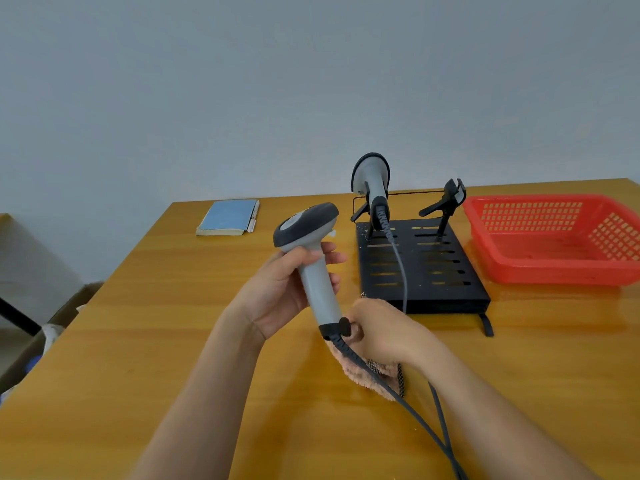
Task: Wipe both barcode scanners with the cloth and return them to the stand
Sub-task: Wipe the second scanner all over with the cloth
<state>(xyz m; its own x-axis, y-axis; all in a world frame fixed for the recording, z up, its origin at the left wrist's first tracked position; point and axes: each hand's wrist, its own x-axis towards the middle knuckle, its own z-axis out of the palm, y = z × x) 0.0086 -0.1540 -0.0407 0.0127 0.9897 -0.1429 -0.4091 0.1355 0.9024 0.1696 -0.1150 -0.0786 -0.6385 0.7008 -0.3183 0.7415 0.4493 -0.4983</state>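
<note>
My left hand (284, 289) grips the handle of a grey barcode scanner (311, 251) with a dark head, held up over the wooden table. My right hand (384, 334) holds a pinkish fluffy cloth (363, 374) against the bottom end of that handle, where the dark cable (398, 396) leaves it. A second grey scanner (372, 178) sits in the left cradle of the black slotted stand (446, 271), its cable trailing down toward me. The right cradle (450, 199) of the stand holds nothing.
A red plastic basket (557, 237) stands right of the stand. A blue notebook (228, 216) with a pen lies at the far left of the table (156, 341). Boxes sit on the floor beyond the table's left edge.
</note>
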